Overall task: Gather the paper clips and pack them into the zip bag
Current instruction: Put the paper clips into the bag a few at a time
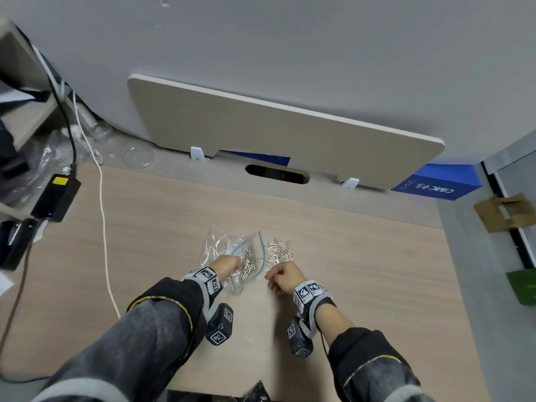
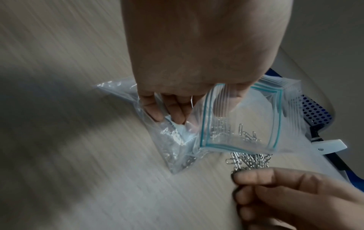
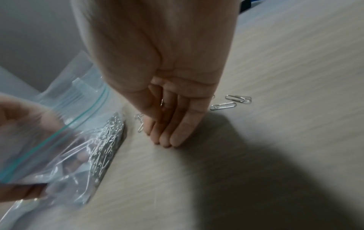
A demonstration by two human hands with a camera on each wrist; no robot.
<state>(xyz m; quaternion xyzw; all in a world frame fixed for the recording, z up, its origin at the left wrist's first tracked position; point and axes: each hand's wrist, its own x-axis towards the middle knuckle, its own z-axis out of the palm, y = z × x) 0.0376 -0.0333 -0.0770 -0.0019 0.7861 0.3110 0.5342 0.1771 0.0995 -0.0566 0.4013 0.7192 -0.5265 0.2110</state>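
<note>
Clear plastic zip bag [image 2: 239, 118] with a teal seal, mouth pinched open by the left hand [image 1: 229, 264]; beside it, the right hand [image 1: 285, 276], fingers straight, rakes loose silver wire paper clips [image 1: 278, 250], which next need scooping into that mouth.

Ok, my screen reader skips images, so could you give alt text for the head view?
A left hand holds a clear zip bag open on a wooden desk, some paper clips already inside. The right hand rests beside loose clips right of the bag.

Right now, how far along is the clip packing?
Partly done: many clips already sit inside the zip bag, which the left hand holds open. The right hand is at the loose paper clips beside the bag. That pile remains; the bag is unsealed.
</note>
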